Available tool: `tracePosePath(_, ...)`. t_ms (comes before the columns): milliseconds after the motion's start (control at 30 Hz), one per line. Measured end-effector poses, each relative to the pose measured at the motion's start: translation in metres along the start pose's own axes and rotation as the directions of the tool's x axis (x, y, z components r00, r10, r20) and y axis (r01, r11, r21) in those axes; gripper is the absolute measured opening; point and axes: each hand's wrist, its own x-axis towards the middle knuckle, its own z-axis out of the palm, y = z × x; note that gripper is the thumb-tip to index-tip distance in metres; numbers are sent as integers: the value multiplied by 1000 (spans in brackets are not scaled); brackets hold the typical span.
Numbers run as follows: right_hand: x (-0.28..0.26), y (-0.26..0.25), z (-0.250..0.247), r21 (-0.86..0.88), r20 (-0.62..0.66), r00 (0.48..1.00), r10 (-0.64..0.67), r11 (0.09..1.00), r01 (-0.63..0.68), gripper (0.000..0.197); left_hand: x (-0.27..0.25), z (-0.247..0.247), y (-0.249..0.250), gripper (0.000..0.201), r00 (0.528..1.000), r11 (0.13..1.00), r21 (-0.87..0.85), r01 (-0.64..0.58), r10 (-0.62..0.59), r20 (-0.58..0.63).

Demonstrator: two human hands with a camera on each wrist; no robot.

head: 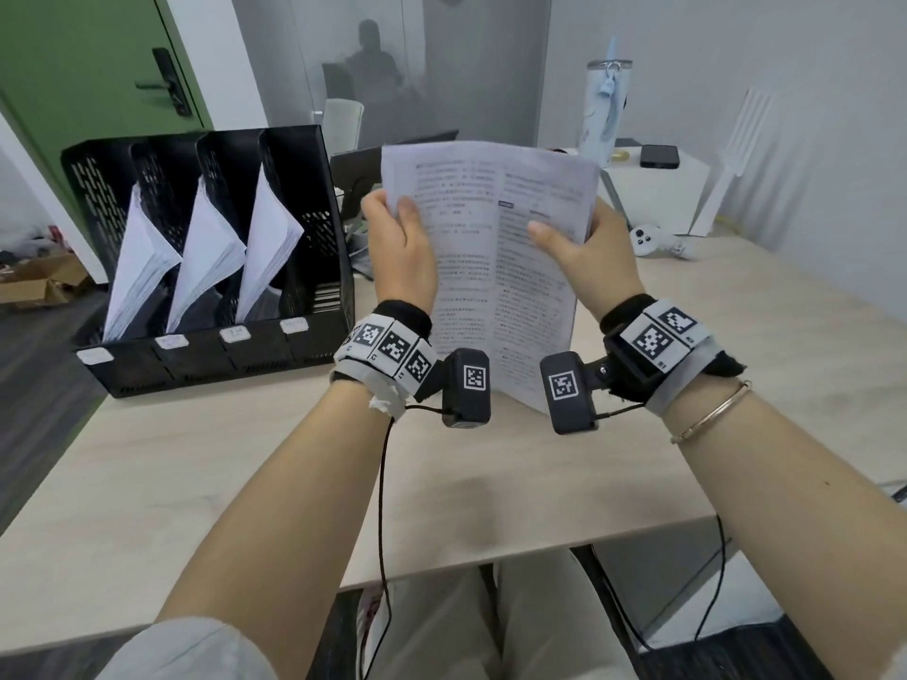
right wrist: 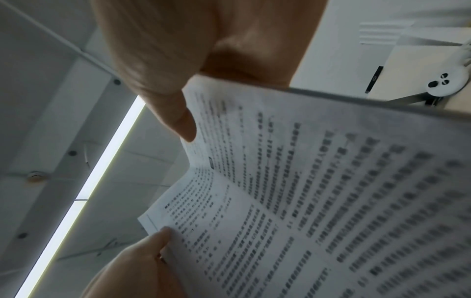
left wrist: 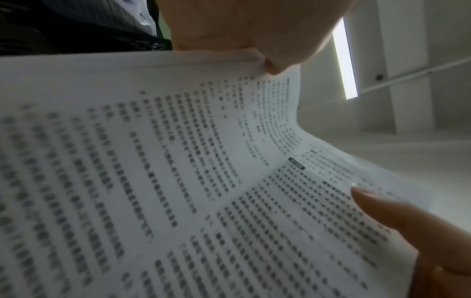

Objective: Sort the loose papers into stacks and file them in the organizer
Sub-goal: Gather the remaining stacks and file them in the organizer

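From the head view, a printed sheet (head: 495, 267) covered in two columns of small text is held upright above the light wooden table (head: 245, 483), well clear of its surface. The left hand (head: 400, 252) grips the sheet's left edge, thumb laid on the printed face and the other fingers hidden behind the paper. The right hand (head: 584, 252) grips the right edge in the same manner, its thumb pressed flat on the text. To the left, a black mesh organizer (head: 314, 154) stands on the table; three of its compartments each contain a leaning stack of white papers (head: 142, 267), while whether the rightmost one holds anything cannot be told. Further back, a pale tumbler (head: 601, 115) and a dark phone (head: 659, 156) are seen on a white surface, and a white controller (head: 645, 240) lies on the table near the right hand.

From the left wrist view, the printed sheet (left wrist: 178, 171) fills most of the picture, bowed along its middle. The left hand (left wrist: 242, 26) is closed on its edge, and the right hand (left wrist: 407, 227) is seen pressing a thumb on the far half.

From the right wrist view, the printed sheet (right wrist: 318, 191) is pinched at its edge by the right hand (right wrist: 178, 50), and the left hand (right wrist: 137, 264) is seen holding the opposite edge
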Motion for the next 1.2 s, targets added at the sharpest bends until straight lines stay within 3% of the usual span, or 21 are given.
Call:
tracePosePath(200, 1, -6, 0, 88, -22, 1000, 9, 996, -7, 16, 9, -5, 7, 16, 1000, 999, 28, -21, 21, -9)
tracePosePath(300, 1, -8, 1, 67, 29, 999, -16, 998, 14, 9, 4, -5, 5, 15, 998, 999, 34, 6, -8, 69)
tracePosePath(567, -22, 32, -4, 17, 104, 978, 182, 983, -185, 18, -16, -4, -12, 16, 980, 992, 80, 94, -106, 169)
tracePosePath(633, -26, 39, -7, 10, 74, 978, 196, 980, -197, 21, -22, -4, -13, 18, 979, 989, 94, 115, -129, 157)
tracePosePath(800, -19, 28, -7, 83, 30, 987, 159, 983, -161, 22, -25, -4, 0, 14, 996, 999, 7, 44, -45, 72)
tracePosePath(933, -27, 38, -1, -40, 186, 956, 226, 974, -222, 29, -31, -1, -13, 17, 985, 993, 22, 114, -116, 124)
tracePosePath(1000, -33, 46, -2, -41, 164, 952, 257, 966, -254, 20, -36, -3, -21, 24, 975, 986, -14, 168, -164, 149)
tracePosePath(1100, -35, 50, -7, 7, 81, 966, 247, 969, -249, 19, -40, -5, -23, 19, 986, 984, -89, 154, -147, 81)
tracePosePath(1200, -34, 51, -11, -10, 110, 966, 233, 972, -233, 22, -42, -5, -26, 18, 979, 980, -99, 174, -162, 122)
